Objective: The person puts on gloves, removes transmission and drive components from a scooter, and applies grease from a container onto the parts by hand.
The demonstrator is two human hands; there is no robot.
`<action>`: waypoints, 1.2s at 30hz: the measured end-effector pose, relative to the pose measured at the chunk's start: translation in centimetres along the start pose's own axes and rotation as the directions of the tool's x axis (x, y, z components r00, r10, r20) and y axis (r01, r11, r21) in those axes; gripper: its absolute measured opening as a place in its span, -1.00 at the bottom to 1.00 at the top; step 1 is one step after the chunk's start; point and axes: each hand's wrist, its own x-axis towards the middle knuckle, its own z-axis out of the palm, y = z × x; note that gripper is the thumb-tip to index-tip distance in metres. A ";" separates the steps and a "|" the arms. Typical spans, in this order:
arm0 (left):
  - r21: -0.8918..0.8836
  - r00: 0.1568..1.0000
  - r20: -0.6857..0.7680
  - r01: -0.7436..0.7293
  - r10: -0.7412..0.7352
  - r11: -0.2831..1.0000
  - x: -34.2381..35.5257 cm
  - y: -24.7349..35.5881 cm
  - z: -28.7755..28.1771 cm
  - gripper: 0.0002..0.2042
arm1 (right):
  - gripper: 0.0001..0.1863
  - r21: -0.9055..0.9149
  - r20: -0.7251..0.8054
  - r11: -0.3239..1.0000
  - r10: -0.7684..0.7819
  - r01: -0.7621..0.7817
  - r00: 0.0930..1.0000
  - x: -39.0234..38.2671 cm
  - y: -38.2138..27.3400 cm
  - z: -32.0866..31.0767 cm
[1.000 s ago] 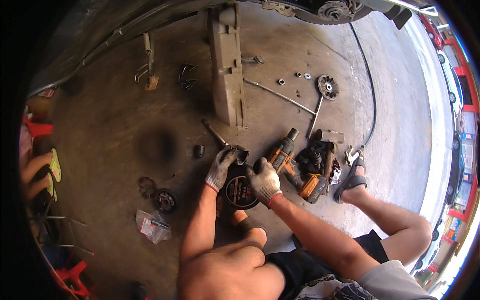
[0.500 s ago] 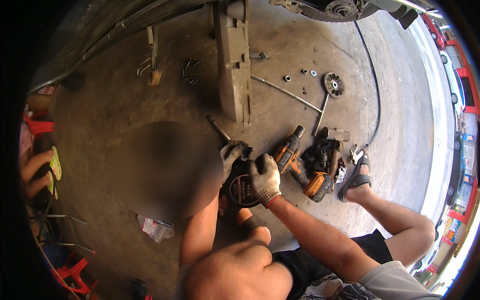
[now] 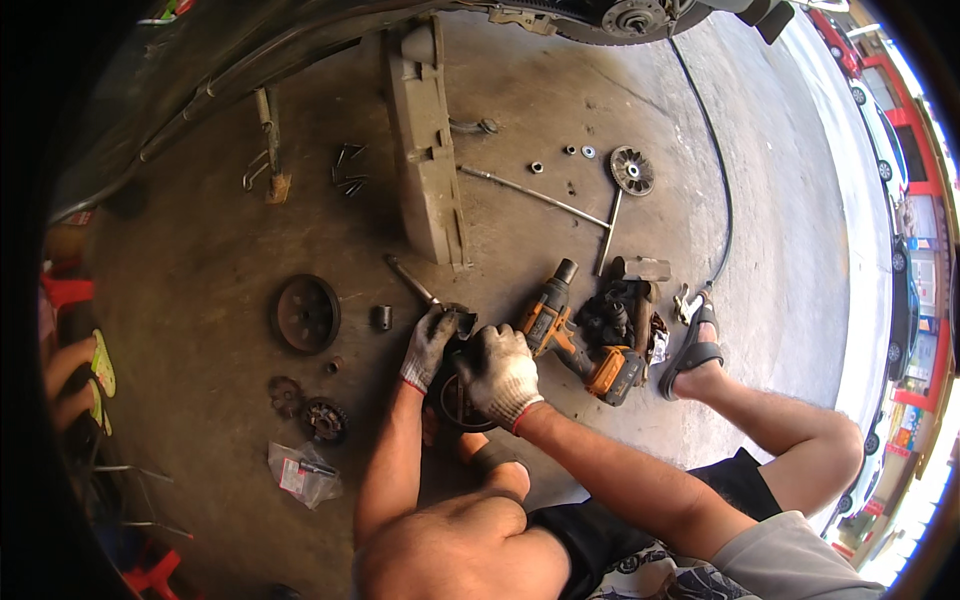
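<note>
My left hand, in a soiled white work glove, is closed around a dark metal part. Just beside it my right hand, gloved too, has its fingers curled in toward the same spot; what they hold is hidden beneath the glove. Under my right hand, between my legs, sits a round black container, partly covered by the glove. A metal-handled tool slants away from my left hand along the floor. Right of my hands lies an orange and black cordless impact wrench with a long socket on its nose.
Left on the floor are a dark pulley, a socket, gears and a plastic bag. Ahead stand a long metal cover, bolts, a T-handle wrench and a finned disc. A hose runs right.
The view has shifted a little to the right. A dark blurred patch at left is gone, uncovering the parts there. My right hand's fingers have curled over more.
</note>
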 end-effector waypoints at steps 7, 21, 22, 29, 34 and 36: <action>-0.022 0.999 0.045 0.004 -0.003 1.000 -0.2 0.2 1.6 -0.73 | -0.46 0.003 0.106 1.000 -0.023 0.023 0.994 -0.2 1.3 -0.4; 0.236 0.988 0.151 0.000 -0.036 0.972 -0.8 0.6 2.2 -0.64 | -0.48 0.172 0.168 0.983 0.031 -0.060 0.985 -2.8 2.2 -1.2; 0.236 0.988 0.150 0.002 -0.038 0.972 -0.9 0.7 2.4 -0.64 | -0.48 0.173 0.170 0.983 0.032 -0.062 0.985 -2.9 2.4 -1.2; 0.168 0.998 0.056 0.002 -0.012 0.986 -1.8 1.7 3.5 -0.75 | -0.49 0.204 0.147 0.979 -0.027 -0.004 0.989 -3.3 2.6 -1.6; 0.234 0.999 -0.036 -0.018 0.027 0.972 -2.7 3.2 4.0 -0.78 | -0.48 0.183 0.214 0.983 -0.034 -0.006 0.976 -3.3 2.2 -1.8; 0.204 0.998 -0.037 -0.037 0.045 0.978 -2.2 2.2 4.0 -0.76 | -0.47 0.134 0.192 0.990 -0.066 0.041 0.979 -3.3 2.7 -1.9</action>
